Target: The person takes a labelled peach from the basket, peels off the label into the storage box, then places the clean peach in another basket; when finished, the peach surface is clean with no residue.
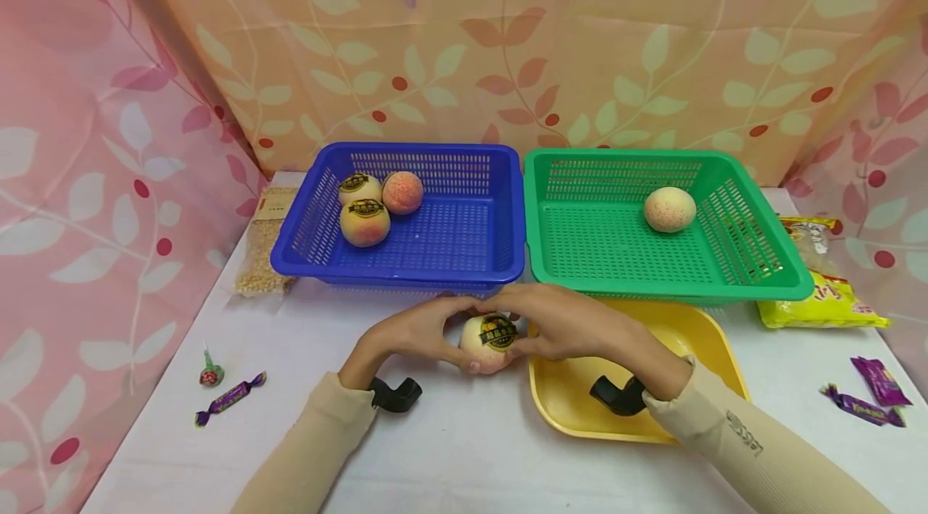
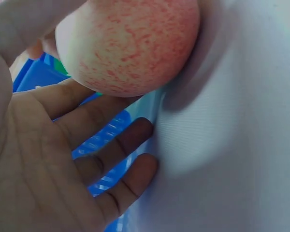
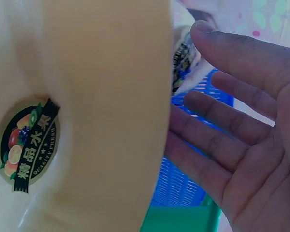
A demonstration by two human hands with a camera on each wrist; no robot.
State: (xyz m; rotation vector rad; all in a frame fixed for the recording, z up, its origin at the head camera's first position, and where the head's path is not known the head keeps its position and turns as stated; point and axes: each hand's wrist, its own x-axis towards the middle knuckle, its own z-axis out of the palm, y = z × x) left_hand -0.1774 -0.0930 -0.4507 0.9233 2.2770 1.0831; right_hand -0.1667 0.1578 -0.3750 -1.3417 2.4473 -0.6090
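Both hands met at the near middle of the white tabletop (image 1: pixel 464 449), cupped round one peach (image 1: pixel 487 342) that bore a dark round sticker (image 1: pixel 498 332) on its upper face. The left hand (image 1: pixel 413 330) curved against the peach's left side, its fingers arched over the top; from the left wrist view the fingers (image 2: pixel 111 150) lay fairly straight beneath the speckled fruit, so whether they truly gripped or merely cradled it was hard to judge. The right hand (image 1: pixel 565 325) covered the right side in the same way, fingertips meeting the left hand's above the peach. The fruit sat just left of a yellow tray (image 1: pixel 696 337), touching or nearly touching its rim.

Beyond the hands stood two baskets side by side. The blue basket (image 1: pixel 464 256) on the left held three peaches (image 1: pixel 366 212) bunched in its far left corner. The green basket (image 1: pixel 602 256) on the right held a single peach (image 1: pixel 669 209) toward its far right.

A bag of pale grains (image 1: pixel 263 244) lay left of the blue basket, and a yellow snack packet (image 1: pixel 822 288) right of the green one. Wrapped sweets (image 1: pixel 230 397) lay at the near left, and purple-wrapped ones (image 1: pixel 870 397) at the near right.
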